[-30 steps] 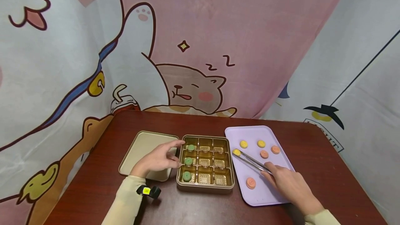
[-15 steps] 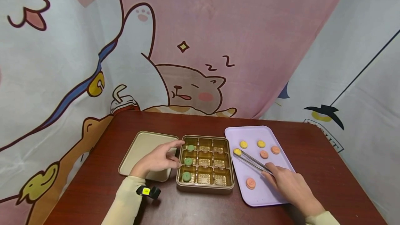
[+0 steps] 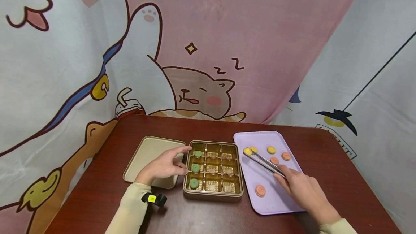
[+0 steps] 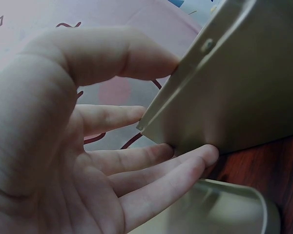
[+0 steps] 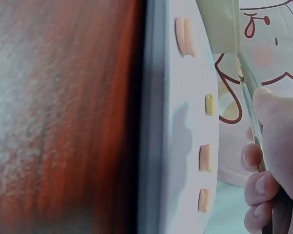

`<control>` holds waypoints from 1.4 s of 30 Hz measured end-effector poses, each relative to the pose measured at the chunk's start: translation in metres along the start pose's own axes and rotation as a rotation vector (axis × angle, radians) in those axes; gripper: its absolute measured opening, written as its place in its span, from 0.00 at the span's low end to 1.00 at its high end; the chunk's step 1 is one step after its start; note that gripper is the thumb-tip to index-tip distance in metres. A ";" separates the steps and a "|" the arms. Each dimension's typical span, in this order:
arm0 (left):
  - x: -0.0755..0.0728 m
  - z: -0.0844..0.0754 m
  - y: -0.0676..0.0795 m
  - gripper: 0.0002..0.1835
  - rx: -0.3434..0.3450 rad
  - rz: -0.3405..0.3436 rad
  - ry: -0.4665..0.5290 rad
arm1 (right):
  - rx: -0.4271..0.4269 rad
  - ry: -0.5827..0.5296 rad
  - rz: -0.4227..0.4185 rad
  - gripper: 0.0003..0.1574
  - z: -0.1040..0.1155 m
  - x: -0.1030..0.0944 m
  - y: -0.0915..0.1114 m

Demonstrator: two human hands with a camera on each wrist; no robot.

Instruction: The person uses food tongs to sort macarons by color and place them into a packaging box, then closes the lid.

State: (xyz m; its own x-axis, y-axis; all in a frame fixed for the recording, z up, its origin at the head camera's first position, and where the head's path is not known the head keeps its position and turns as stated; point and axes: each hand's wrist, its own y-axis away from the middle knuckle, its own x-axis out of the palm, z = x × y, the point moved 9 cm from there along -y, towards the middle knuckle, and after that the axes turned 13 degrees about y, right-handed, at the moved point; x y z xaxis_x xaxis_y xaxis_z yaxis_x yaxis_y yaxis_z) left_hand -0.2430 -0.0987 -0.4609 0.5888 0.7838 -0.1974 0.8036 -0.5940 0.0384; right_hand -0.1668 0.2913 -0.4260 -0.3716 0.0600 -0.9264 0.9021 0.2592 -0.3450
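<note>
My left hand (image 3: 164, 163) rests its fingertips along the left side of a gold tin (image 3: 212, 195), thumb nearer me. In the left wrist view its fingers (image 4: 151, 180) extend against the tin's wall. The tin's divided insert has a green macaron (image 3: 195, 168) in each compartment of the left column. My right hand (image 3: 303, 192) grips metal tongs (image 3: 268, 163), whose tips pinch a yellow macaron (image 3: 247, 151) above the left edge of a lilac tray (image 3: 276, 199). This macaron partly overlaps another yellow one (image 3: 254, 149) in the head view.
The tin's lid (image 3: 152, 151) lies left of it, partly under my left hand. On the tray are one more yellow macaron (image 3: 271, 150) and pink ones, including a pink macaron (image 3: 260, 190) at the front. A printed cloth (image 3: 260, 46) hangs behind the brown table (image 3: 201, 216).
The tongs and the pinched yellow macaron have moved slightly away from me, toward the back of the tray, with the right hand shifting along. The left hand has stayed at the tin.
</note>
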 end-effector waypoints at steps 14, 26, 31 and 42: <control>0.000 0.001 0.000 0.46 -0.003 0.001 -0.003 | -0.079 -0.030 -0.153 0.29 0.022 -0.021 -0.004; 0.000 0.003 0.000 0.46 -0.007 0.002 0.011 | -0.219 -0.038 -0.256 0.16 0.055 -0.034 -0.009; 0.001 0.003 0.000 0.45 -0.009 0.009 0.011 | -0.250 -0.055 -0.239 0.14 0.067 -0.037 -0.009; 0.000 0.001 0.000 0.46 -0.003 0.006 0.009 | -0.314 -0.060 -0.219 0.13 0.087 -0.041 -0.003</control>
State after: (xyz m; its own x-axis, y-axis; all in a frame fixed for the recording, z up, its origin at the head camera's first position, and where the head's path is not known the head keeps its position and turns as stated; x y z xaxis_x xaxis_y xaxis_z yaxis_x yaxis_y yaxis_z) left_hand -0.2433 -0.0988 -0.4623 0.5947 0.7816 -0.1882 0.8000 -0.5984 0.0431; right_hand -0.1357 0.2043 -0.4001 -0.5262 -0.0831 -0.8463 0.6884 0.5426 -0.4813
